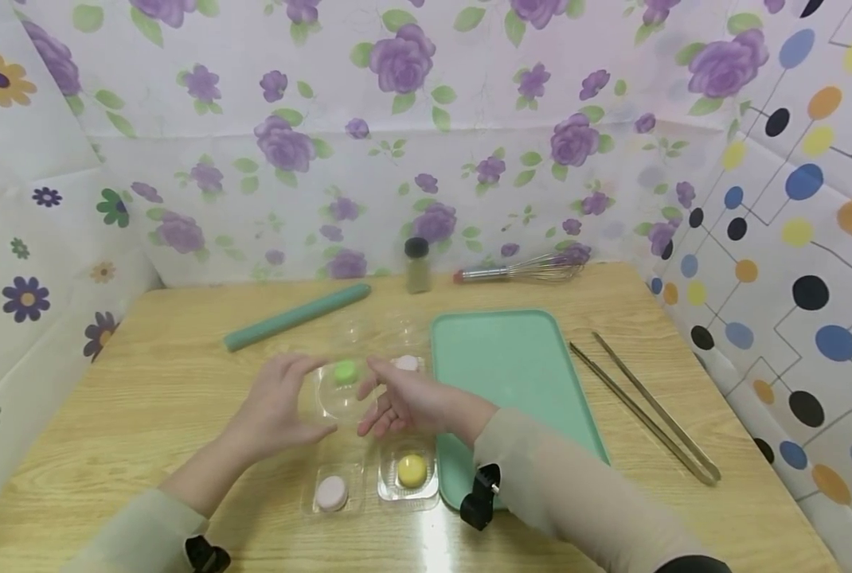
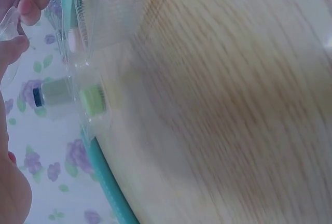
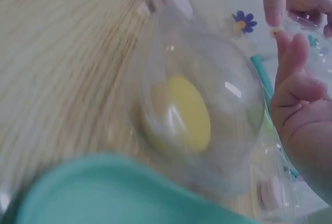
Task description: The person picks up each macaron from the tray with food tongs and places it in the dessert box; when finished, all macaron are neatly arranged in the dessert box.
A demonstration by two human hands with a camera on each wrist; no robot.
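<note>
Between my two hands is a clear plastic dome lid (image 1: 341, 404), tilted above the green macaron-like cake (image 1: 345, 372) in its clear tray. My left hand (image 1: 271, 410) grips the lid's left side, thumb and fingers spread apart. At the other side, my right hand (image 1: 412, 402) holds the rim with its fingertips, some fingers curled. A yellow round cake (image 3: 187, 115) sits under a clear dome in the right wrist view. Pale pink cakes lie in clear trays, one in front (image 1: 331, 493) and one behind my right hand (image 1: 406, 364).
Right of the trays lies a teal tray (image 1: 498, 350), then metal tongs (image 1: 648, 410). Behind are a green rolling pin (image 1: 297, 317), a black-capped jar (image 1: 417, 267), a whisk (image 1: 519, 270) and clear dome shapes (image 1: 353, 330). Patterned sheets (image 1: 397, 143) enclose the wooden table.
</note>
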